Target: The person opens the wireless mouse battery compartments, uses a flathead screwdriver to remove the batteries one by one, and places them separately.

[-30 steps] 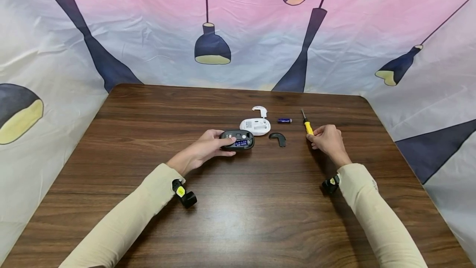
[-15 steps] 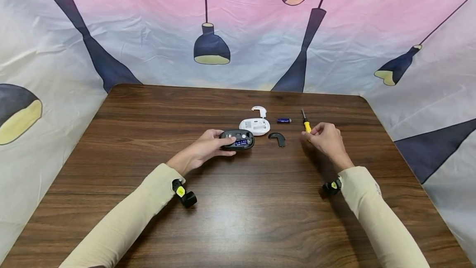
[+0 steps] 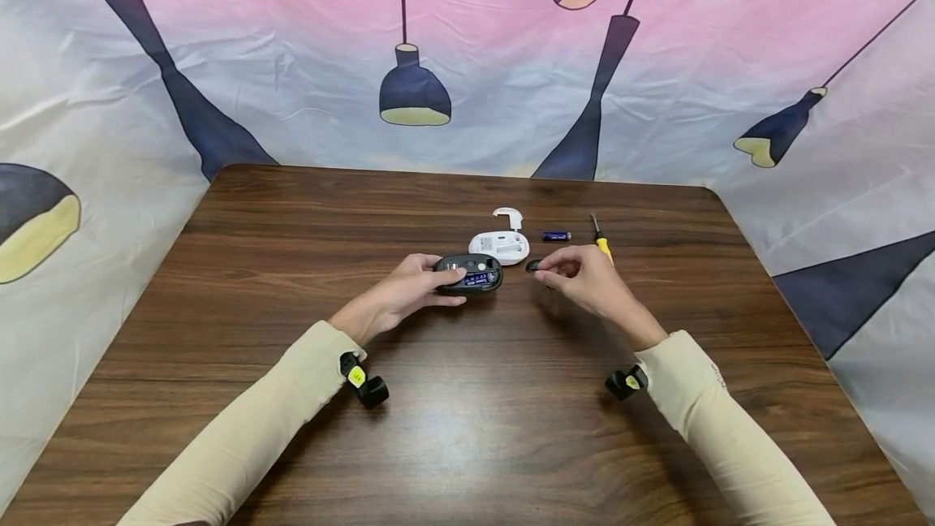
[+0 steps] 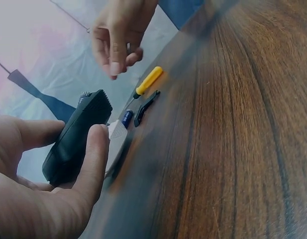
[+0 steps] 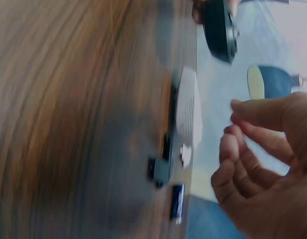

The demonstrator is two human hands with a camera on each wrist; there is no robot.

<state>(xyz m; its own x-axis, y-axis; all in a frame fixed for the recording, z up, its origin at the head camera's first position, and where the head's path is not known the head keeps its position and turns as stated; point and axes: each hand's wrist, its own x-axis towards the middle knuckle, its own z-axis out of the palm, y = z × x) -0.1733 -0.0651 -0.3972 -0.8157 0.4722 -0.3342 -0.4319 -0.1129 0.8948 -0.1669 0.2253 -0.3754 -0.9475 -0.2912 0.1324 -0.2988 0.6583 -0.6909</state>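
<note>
In the head view my left hand [image 3: 405, 291] holds a black computer mouse [image 3: 484, 269] underside up, thumb on its base. A blue battery shows in its uncovered compartment. My right hand [image 3: 592, 278] hovers over the black battery cover [image 3: 533, 265], hiding most of it there. Both wrist views show that black cover [image 4: 146, 108] lying on the table, apart from the right hand [image 5: 270, 164], whose loosely bent fingers hold nothing. Behind the black mouse lies a white mouse [image 3: 500, 247], bottom up with a bare compartment, and its white battery cover [image 3: 509, 214] rests beyond it.
A loose blue battery [image 3: 557, 236] lies right of the white mouse. Further right is a screwdriver with a yellow handle [image 3: 602, 245], its tip pointing away. Everything rests on a brown wooden table [image 3: 453, 396], with a printed cloth [image 3: 321, 88] hanging behind it.
My right hand has let go of the screwdriver, leaving it on the table, and has moved left to above the black cover. The left hand has stayed almost still with the black mouse.
</note>
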